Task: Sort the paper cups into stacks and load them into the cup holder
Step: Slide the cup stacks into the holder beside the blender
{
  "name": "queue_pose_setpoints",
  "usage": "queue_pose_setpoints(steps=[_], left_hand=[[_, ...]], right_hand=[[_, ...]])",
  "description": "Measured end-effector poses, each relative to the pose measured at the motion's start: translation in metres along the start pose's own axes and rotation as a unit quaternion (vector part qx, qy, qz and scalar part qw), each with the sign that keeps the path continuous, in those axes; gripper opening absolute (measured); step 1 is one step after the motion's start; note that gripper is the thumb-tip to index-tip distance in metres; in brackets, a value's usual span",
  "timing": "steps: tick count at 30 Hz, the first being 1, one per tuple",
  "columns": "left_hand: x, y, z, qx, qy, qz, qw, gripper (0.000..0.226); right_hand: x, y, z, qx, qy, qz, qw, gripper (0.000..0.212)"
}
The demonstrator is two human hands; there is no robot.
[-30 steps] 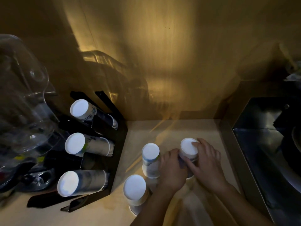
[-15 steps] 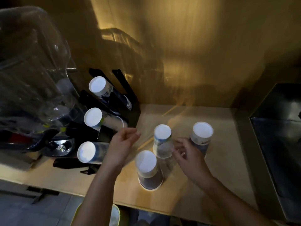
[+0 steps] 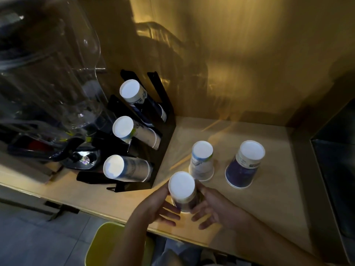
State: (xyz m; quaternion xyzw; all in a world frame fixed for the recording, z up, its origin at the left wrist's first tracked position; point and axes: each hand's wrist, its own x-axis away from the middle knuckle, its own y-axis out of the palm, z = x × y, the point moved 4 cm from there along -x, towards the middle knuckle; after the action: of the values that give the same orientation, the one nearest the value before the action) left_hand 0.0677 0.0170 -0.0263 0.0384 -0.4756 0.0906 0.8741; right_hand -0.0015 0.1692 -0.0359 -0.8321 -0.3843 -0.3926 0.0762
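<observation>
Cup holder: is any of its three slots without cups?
No. Each slot of the cup holder holds a lying stack: top stack, middle stack, bottom stack.

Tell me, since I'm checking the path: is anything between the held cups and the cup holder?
Nothing visible. Both hands, left and right, grip the near stack; only bare counter lies between it and the holder. All three visible slots already hold stacks.
</observation>
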Motion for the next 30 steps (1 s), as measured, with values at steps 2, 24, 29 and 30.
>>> queue_pose_setpoints(steps=[2, 24, 29, 30], left_hand=[[0.001, -0.001, 0.002, 0.051, 0.016, -0.021, 0.998, 0.084], [0.098, 0.026, 0.126, -0.039, 0.501, 0.122, 0.856, 0.098], [0.105, 0.03, 0.139, -0.13, 0.526, 0.243, 0.805, 0.105], [0.106, 0.032, 0.141, -0.154, 0.53, 0.265, 0.79, 0.104]], right_hand=[[0.007, 0.001, -0.008, -0.028, -0.058, -0.023, 0.998, 0.052], [0.072, -0.014, -0.123, 0.114, -0.384, 0.006, 0.916, 0.063], [0.104, -0.046, -0.15, 0.108, -0.473, 0.186, 0.854, 0.029], [0.113, -0.048, -0.156, 0.125, -0.513, 0.218, 0.821, 0.022]])
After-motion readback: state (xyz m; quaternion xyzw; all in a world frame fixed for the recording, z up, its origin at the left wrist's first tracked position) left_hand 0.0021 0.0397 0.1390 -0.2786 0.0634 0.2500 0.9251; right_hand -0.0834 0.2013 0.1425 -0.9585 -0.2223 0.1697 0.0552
